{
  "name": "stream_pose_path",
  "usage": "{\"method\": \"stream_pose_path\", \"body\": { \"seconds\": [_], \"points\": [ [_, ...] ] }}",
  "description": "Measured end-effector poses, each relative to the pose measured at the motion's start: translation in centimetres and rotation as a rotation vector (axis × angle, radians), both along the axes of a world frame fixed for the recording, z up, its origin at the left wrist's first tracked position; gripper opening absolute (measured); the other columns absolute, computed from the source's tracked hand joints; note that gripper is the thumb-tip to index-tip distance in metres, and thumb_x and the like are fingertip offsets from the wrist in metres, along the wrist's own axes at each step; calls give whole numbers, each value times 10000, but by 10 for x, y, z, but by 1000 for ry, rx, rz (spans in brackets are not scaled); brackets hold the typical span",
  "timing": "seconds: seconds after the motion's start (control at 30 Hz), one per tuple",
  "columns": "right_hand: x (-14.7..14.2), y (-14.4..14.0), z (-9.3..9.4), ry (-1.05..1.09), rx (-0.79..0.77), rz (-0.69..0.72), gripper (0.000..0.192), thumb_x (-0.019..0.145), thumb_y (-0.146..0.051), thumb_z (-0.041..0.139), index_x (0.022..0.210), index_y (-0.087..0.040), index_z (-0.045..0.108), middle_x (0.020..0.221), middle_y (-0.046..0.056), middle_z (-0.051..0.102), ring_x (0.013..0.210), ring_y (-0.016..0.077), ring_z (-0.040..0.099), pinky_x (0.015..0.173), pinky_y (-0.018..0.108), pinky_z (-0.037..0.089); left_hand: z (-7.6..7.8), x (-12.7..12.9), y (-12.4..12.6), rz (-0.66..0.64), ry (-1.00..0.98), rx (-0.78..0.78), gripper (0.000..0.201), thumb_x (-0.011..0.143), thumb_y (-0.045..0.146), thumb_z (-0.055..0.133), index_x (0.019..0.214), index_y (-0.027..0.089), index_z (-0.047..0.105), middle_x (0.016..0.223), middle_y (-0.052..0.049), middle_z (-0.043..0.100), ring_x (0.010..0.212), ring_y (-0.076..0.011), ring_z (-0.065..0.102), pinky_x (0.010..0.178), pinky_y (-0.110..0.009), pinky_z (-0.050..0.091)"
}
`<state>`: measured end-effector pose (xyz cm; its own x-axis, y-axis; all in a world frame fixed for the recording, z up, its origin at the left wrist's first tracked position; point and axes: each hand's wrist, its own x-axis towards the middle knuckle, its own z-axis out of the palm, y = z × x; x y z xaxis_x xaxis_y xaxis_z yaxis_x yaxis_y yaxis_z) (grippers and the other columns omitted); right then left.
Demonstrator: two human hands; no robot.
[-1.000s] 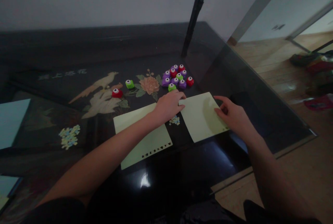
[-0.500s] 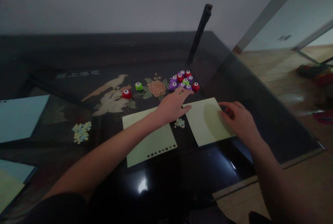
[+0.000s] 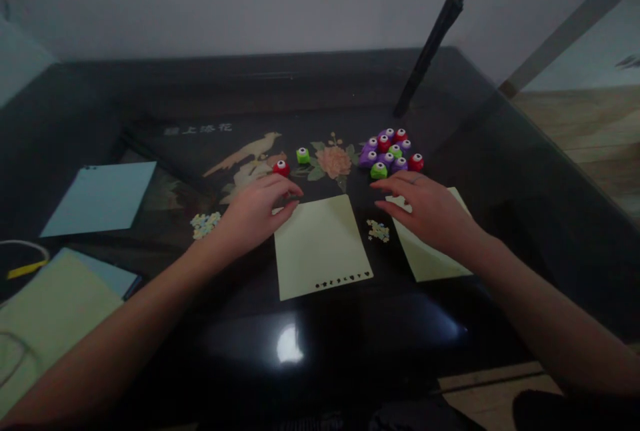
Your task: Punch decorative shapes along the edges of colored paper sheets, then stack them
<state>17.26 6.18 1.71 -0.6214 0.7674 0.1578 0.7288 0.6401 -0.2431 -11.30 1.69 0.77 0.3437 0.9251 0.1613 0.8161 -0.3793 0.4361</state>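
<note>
My left hand [image 3: 260, 211] hovers at the upper left corner of a pale yellow-green sheet [image 3: 320, 244] with a row of small dark marks along its near edge. Its fingers are apart and hold nothing. Over a second pale sheet [image 3: 435, 261] is my right hand [image 3: 425, 207], thumb and fingers spread, nothing between them. Just beyond its fingertips sits a cluster of red, purple and green eyeball-like toys [image 3: 384, 157]. A small heap of tiny pale pieces [image 3: 379, 231] lies between the sheets. A red eyeball toy [image 3: 281, 167] is close behind my left hand.
A green eyeball toy [image 3: 303, 155] stands alone near the printed flower. Left of my left hand lies another heap of tiny pieces [image 3: 204, 224]. Blue sheets [image 3: 105, 197] and a yellow sheet [image 3: 50, 311] are at the left. A dark upright post [image 3: 433, 51] rises at the back.
My left hand has moved left, away from the toy cluster to the first sheet's corner. My right hand has moved left from the second sheet's right edge. The view has turned left.
</note>
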Motion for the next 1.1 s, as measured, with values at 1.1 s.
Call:
{"method": "stream_pose_path", "body": {
  "seconds": [1.1],
  "points": [
    [-46,8,-20,285,-465,1,40,806,-210,583,830,-191,610,700,8,647,658,166,616,631,299,457,-13,-11,-20,105,158,-142,348,769,336,692,1038,184,531,1061,-80,599,985,-262,574,844,-388,472]
  ]
}}
